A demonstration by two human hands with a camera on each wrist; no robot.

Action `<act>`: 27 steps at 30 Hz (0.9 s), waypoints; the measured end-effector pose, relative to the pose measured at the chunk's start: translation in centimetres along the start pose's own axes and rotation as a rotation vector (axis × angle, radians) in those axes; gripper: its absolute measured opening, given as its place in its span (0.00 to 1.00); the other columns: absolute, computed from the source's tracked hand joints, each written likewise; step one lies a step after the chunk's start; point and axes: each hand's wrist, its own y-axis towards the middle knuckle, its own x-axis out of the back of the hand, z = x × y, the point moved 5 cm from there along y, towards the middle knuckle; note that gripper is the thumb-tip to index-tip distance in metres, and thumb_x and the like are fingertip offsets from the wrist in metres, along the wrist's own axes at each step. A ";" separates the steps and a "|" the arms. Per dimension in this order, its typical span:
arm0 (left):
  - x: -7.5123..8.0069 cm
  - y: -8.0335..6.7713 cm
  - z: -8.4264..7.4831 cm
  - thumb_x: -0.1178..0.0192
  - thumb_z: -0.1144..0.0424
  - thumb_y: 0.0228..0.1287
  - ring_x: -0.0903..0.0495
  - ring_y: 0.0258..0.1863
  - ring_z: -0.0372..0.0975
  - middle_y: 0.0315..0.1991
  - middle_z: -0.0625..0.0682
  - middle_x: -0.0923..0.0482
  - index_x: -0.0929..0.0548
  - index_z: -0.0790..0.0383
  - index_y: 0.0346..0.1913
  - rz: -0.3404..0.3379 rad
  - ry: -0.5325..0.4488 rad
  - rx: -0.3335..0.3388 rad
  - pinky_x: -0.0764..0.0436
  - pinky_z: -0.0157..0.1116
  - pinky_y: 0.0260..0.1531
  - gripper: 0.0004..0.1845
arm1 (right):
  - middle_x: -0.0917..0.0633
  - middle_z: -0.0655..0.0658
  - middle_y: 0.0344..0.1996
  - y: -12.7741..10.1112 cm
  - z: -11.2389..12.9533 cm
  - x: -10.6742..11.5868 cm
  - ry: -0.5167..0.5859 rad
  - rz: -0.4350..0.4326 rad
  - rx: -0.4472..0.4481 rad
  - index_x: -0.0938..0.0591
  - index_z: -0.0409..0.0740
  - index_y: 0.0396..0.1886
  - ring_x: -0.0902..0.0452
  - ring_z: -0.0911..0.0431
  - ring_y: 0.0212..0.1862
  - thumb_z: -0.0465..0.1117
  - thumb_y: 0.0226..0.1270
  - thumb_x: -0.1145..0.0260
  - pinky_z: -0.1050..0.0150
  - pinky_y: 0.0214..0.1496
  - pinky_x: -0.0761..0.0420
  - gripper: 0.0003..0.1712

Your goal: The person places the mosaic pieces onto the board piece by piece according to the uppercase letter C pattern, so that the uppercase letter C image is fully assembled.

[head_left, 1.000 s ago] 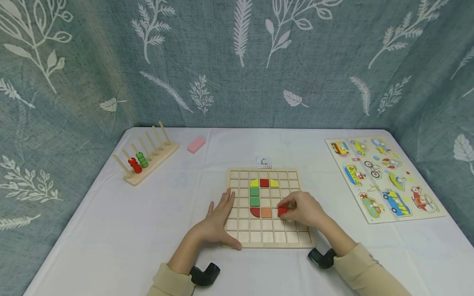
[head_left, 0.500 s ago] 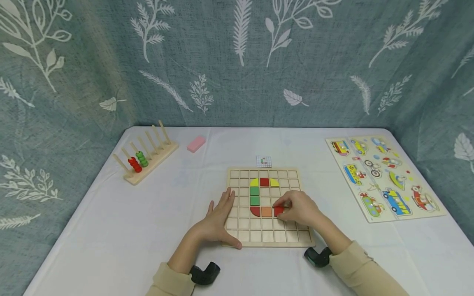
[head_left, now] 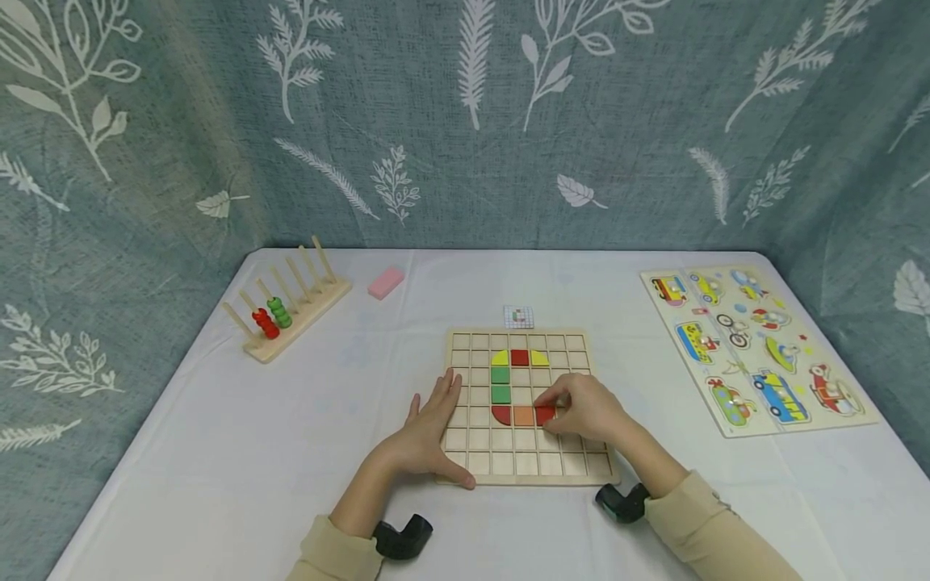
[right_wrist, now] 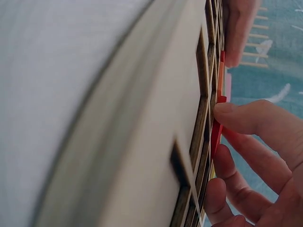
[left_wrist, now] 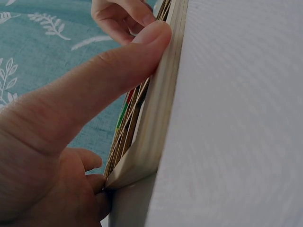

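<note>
My right hand point(head_left: 594, 408) pinches a red tile point(head_left: 542, 415) between thumb and fingers, over the cell right of an orange tile point(head_left: 523, 416) on the wooden grid board point(head_left: 526, 466). The right wrist view shows the red tile point(right_wrist: 217, 135) tilted at the cell edges, thumb on its near side. Spread along the board's left side lies my left hand point(head_left: 421, 444), its thumb on the front rim. A red quarter-round, two green squares, two yellow quarter-rounds and a red square point(head_left: 519, 357) fill other cells.
Behind the board lies a small pattern card point(head_left: 519, 317). A peg stand point(head_left: 305, 321) with red and green beads is at the back left, beside a pink block point(head_left: 386, 282). To the right lies a vehicle puzzle board point(head_left: 756, 355).
My right hand has shifted slightly left with the red tile, bringing it up against the orange one. The left hand has stayed in place.
</note>
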 end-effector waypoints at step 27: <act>-0.1 0.1 0.1 0.20 0.50 0.23 0.70 0.70 0.46 0.72 0.58 0.70 0.60 0.66 0.71 0.009 0.013 0.019 0.70 0.53 0.63 0.73 | 0.19 0.55 0.29 -0.4 -0.5 0.7 0.007 -0.012 -0.011 0.14 0.49 0.32 0.32 0.58 0.30 0.37 0.41 0.24 0.64 0.29 0.31 0.13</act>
